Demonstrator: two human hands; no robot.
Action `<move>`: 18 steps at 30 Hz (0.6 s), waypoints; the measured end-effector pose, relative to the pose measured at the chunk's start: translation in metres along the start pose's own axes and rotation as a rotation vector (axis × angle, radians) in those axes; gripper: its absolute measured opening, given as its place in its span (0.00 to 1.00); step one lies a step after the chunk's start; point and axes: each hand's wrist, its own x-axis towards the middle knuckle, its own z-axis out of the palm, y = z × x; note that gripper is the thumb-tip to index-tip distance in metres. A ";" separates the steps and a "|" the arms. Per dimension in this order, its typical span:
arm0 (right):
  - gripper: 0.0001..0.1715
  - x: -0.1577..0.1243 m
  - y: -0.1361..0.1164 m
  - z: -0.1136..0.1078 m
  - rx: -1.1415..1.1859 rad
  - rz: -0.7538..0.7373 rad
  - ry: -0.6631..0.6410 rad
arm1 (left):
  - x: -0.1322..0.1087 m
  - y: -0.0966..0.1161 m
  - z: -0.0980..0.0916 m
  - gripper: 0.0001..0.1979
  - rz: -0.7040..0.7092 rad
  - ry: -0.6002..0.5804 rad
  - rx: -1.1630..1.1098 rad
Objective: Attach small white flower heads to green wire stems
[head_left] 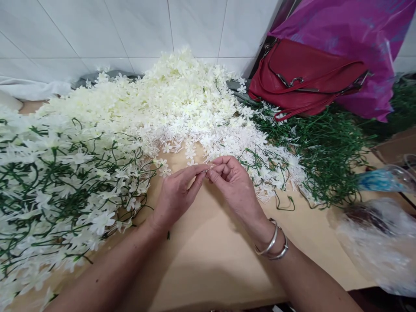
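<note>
My left hand (175, 193) and my right hand (236, 190) meet over the table, fingertips nearly touching. Both are closed in a pinch around something small, thin and pale, mostly hidden by the fingers; I cannot make out its kind. Just beyond them lie a few loose white artificial blossoms (190, 152). A large heap of cream-white artificial blossoms (175, 93) rises behind. To the left, white artificial flowers on green stems (69, 186) are piled up. Thin white sprigs (224, 134) spread beyond my right hand.
Bare green plastic stems (328, 151) form a tangle on the right. Behind it sit a red handbag (302, 78) and a purple plastic bag (364, 47). A clear plastic bag (380, 247) lies at the right edge of the wooden table (208, 264). White wall tiles (139, 30) stand behind.
</note>
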 end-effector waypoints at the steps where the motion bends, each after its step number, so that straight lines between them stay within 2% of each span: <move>1: 0.19 0.001 0.000 -0.001 -0.002 0.005 -0.006 | 0.000 0.000 0.000 0.11 0.039 -0.012 0.046; 4: 0.24 0.002 0.000 -0.003 -0.001 0.051 -0.040 | 0.001 -0.002 -0.001 0.11 0.159 -0.037 0.165; 6: 0.22 0.003 0.000 -0.004 0.013 0.072 -0.078 | 0.002 -0.003 -0.002 0.11 0.201 -0.034 0.197; 10: 0.13 0.005 0.003 -0.007 0.020 0.016 -0.059 | 0.002 -0.006 -0.002 0.10 0.150 0.012 0.133; 18: 0.08 0.008 0.011 -0.011 0.018 -0.065 -0.002 | 0.003 -0.006 -0.003 0.08 0.130 -0.025 0.070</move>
